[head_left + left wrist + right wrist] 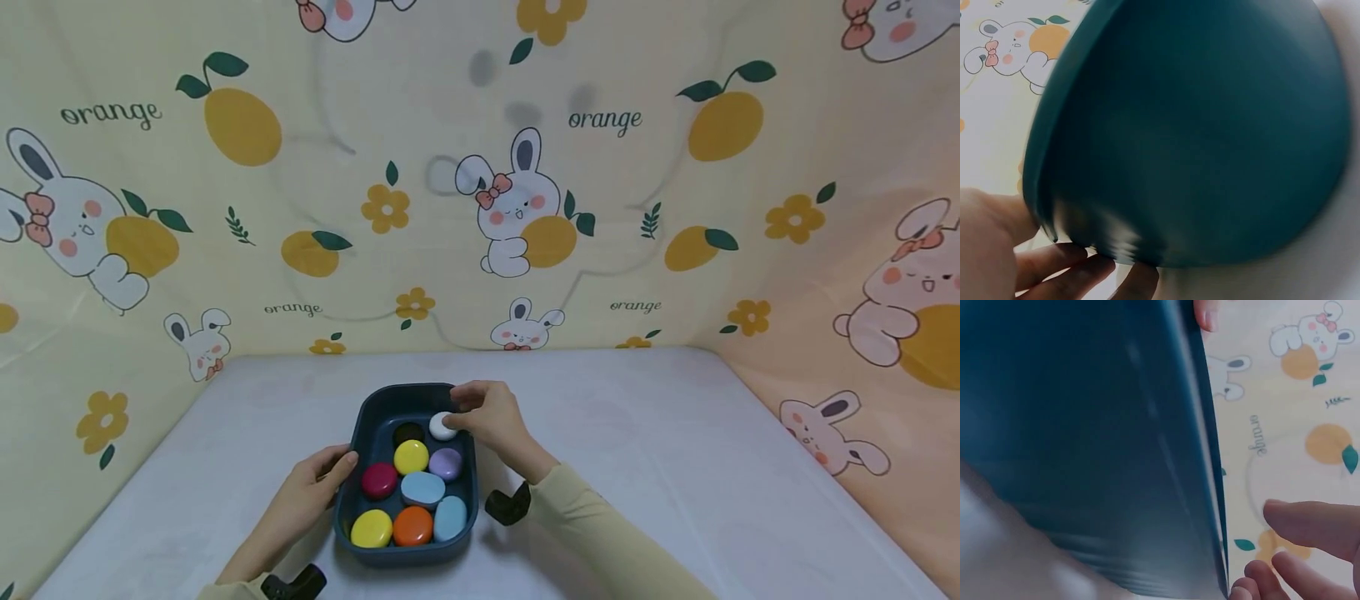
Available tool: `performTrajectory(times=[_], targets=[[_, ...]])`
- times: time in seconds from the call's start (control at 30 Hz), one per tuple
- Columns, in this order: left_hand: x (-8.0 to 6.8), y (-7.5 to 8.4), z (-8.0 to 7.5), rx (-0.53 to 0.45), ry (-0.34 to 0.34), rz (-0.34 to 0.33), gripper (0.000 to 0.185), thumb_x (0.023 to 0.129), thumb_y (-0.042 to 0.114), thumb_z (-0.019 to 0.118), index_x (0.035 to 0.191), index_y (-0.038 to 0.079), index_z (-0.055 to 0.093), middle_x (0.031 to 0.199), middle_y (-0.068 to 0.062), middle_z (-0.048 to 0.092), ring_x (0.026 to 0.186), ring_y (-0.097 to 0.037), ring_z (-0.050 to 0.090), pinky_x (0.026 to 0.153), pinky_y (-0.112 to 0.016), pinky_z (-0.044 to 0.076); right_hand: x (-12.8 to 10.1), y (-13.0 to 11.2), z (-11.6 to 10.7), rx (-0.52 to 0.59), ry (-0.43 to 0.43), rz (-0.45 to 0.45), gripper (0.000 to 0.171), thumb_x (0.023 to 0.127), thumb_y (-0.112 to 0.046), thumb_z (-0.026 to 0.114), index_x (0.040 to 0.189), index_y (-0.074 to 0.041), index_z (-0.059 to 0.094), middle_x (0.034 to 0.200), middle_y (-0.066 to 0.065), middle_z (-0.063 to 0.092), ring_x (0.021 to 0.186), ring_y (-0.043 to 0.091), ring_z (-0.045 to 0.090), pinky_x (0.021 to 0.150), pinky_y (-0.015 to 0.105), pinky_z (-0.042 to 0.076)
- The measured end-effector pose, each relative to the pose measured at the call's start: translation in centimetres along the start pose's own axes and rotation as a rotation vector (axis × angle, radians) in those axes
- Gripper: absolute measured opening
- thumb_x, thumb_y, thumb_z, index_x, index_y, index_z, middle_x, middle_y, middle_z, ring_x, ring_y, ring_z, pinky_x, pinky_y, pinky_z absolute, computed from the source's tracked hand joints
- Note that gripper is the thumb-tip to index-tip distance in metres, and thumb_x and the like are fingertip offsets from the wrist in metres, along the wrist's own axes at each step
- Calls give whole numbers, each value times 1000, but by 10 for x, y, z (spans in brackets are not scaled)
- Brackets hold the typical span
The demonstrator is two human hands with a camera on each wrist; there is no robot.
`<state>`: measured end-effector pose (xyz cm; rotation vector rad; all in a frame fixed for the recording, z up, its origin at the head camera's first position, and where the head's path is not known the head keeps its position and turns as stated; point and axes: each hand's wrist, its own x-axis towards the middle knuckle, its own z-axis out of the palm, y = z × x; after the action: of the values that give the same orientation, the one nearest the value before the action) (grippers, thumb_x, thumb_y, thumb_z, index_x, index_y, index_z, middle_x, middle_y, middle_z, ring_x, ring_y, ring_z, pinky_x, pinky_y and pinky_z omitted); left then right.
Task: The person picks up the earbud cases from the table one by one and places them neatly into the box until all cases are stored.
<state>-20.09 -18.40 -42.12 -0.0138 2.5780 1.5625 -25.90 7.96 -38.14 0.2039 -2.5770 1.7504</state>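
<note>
So, biggest to smallest:

1. Table (pixel 675 467) – pale cloth top with a bunny-and-orange backdrop (pixel 480 167) behind it and on both sides.
2. Tray (pixel 362 421) – dark blue, sitting near the front middle of the table. Both wrist views are mostly just its blurry blue wall.
3. Left hand (pixel 311 492) – resting against the tray's left rim, thumb on the edge and fingers loosely spread along the wall, more steadying than gripping.
4. Right hand (pixel 487 417) – over the far right corner of the tray, fingertips pinching the white stone (pixel 442 426).
5. Stones – the white one sits at the far end beside a black one (pixel 408 432). Nearer are a yellow (pixel 411 457), a lilac (pixel 446 463), a red (pixel 379 480) and a light blue (pixel 422 489), with yellow, orange and blue along the near edge.

My read: this is the grab step on the white stone. Next needs a clean lift straight up without nudging the black or lilac neighbours, left hand keeping the tray from sliding.
</note>
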Motion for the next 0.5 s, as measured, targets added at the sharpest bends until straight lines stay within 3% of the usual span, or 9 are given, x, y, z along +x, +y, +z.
performTrajectory(times=[0.33, 0.5], targets=[[1, -4, -4, -5, 1, -11, 64, 101, 45, 52, 140, -6, 46, 138, -27, 50, 120, -38, 55, 87, -45, 55, -12, 3, -17, -52, 44, -58, 22, 87, -18, 76, 105, -6, 73, 94, 1, 67, 89, 21, 61, 73, 34, 56], [-1, -4, -7, 6, 5, 8, 64, 103, 44, 48, 142, -6, 42, 140, -29, 46, 122, -40, 53, 87, -45, 55, -21, -1, -36, -180, 100, -149, 25, 90, -24, 74, 109, -8, 73, 104, 4, 68, 96, 24, 62, 74, 37, 56]])
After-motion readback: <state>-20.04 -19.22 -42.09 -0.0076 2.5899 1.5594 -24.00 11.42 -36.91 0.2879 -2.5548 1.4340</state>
